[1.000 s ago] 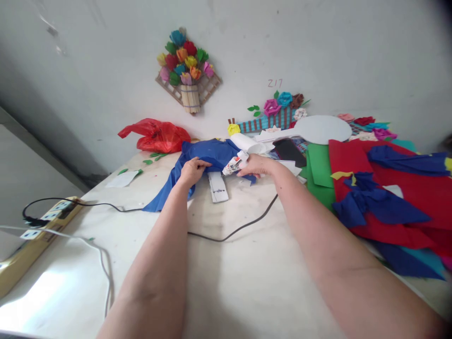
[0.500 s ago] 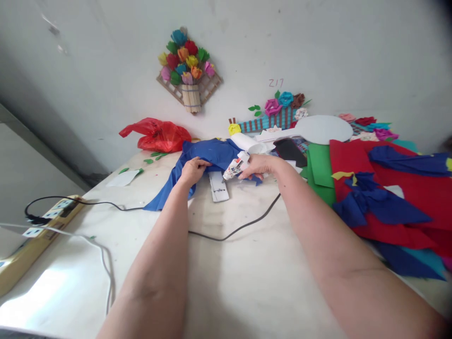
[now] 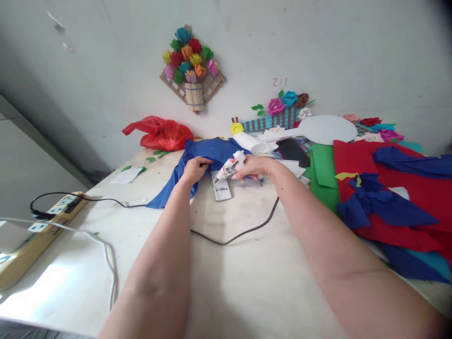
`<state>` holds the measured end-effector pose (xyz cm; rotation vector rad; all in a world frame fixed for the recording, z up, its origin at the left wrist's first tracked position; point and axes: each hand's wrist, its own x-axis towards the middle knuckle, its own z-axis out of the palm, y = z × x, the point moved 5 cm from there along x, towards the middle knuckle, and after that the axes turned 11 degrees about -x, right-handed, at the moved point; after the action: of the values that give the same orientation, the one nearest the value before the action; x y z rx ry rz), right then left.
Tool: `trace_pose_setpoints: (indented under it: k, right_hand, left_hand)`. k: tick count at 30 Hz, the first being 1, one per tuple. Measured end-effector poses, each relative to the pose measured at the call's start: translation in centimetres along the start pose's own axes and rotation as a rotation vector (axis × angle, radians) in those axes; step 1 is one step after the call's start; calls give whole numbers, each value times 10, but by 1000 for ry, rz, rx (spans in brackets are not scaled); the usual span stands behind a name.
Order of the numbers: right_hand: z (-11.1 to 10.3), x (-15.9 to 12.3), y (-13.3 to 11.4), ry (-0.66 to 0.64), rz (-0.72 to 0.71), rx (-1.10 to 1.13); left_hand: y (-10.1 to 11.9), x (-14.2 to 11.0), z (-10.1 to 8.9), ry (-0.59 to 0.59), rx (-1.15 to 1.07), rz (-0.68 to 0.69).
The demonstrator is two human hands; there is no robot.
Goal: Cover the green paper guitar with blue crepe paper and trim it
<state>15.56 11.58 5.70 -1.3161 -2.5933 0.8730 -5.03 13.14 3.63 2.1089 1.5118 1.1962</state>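
Note:
Blue fabric (image 3: 215, 148) lies bunched on the table, with a corner trailing to the left. My left hand (image 3: 196, 169) is closed on its near edge, thumb and fingers pinching it. A white glue gun (image 3: 231, 165) with coloured spots is in my right hand (image 3: 252, 167), fingers wrapped round its handle. The nozzle points down and left, over a flat white piece (image 3: 221, 188) with dark marks that lies partly beside the fabric. Whether the nozzle touches that piece I cannot tell. A black cord (image 3: 243, 233) curves over the table below my hands.
A yellow power strip (image 3: 45, 235) with plugged cords lies at the left. Behind are a red plastic bag (image 3: 164, 134), a paper roll (image 3: 249, 142), a dark phone (image 3: 293, 151) and a white oval board (image 3: 327, 129). Green (image 3: 323, 172) and red fabric (image 3: 356, 165) pile up at the right.
The glue gun in my right hand has moved slightly left and tilted over the white piece. My left hand keeps its hold on the blue fabric. The view has shifted a little.

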Motion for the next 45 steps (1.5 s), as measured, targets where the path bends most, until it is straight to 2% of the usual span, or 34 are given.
trace_pose_setpoints:
  k: [13,22,34,38,43,45]
  right_hand:
    - [7,7,0,22,63,-65]
    - [8,12,3,98,111,-49]
    - [6,7,-8,216,161,-64]
    - [7,10,-4,186,137,-21]
    - [5,4,2,7,56,31]
    - [-1,-1,5,-11,37,58]
  left_hand:
    - [0,-2,0,-2,-10,6]
    - [-3,-1,0,-1,10,8]
    - [-4,0,1,3,5,22]
    - [-5,-1,0,3,0,17]
    - [-6,0,0,6,-15,15]
    - [-5,1,0,3,-22,13]
